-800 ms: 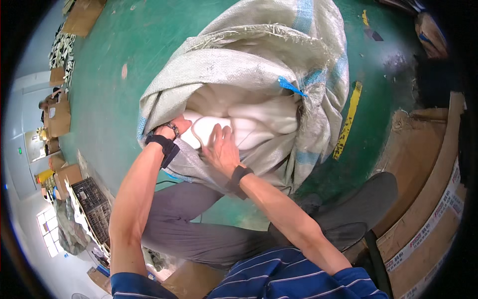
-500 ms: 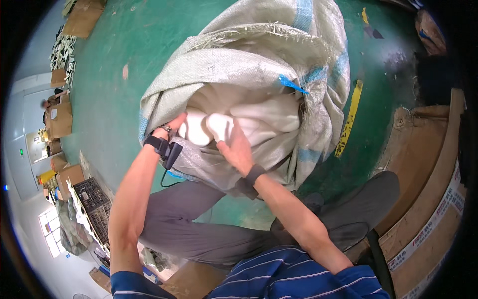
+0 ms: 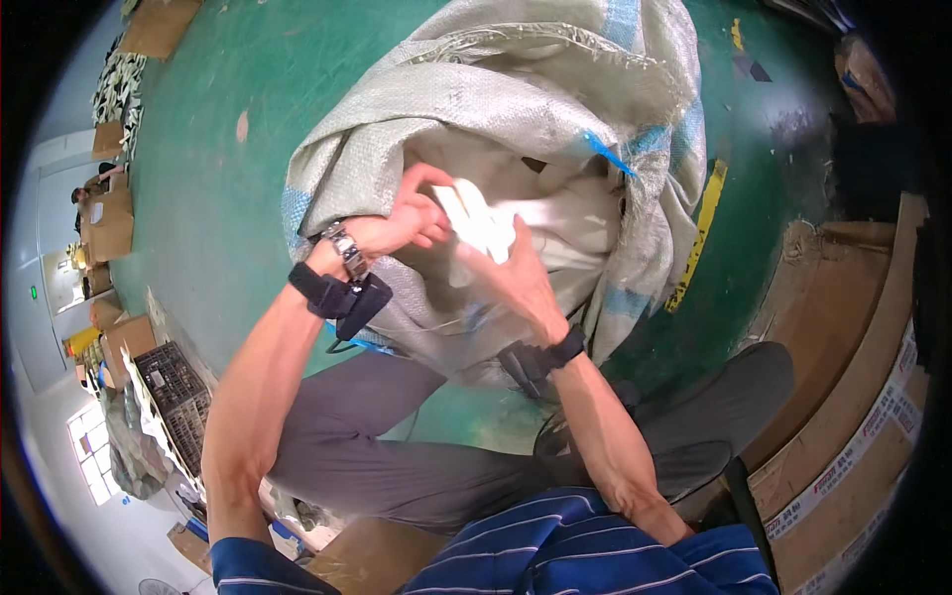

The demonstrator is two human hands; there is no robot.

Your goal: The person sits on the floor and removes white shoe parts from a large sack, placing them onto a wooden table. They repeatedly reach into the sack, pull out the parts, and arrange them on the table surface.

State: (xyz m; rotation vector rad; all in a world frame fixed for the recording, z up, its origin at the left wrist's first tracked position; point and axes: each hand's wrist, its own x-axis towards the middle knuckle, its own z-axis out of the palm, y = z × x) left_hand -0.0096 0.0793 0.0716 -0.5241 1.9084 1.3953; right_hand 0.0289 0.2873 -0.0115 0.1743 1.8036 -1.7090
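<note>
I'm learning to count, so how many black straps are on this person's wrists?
2: one black wrist strap near the left hand, beside a silver metal watch; another black wrist strap near the right hand. None seem hidden.

Support: glossy green floor (image 3: 223, 188). Directly on it: open woven sack (image 3: 486, 94), off-white with blue stripes, rim slack and folded. Just right of woven sack: worn yellow marking strip (image 3: 702, 236). Farther right of woven sack: brown cardboard (image 3: 808, 293).

Inside a workshop or warehouse.
Cardboard boxes (image 3: 109, 225), black crates (image 3: 171, 389) and a woven sack (image 3: 466, 96) on green floor (image 3: 223, 228).
</note>
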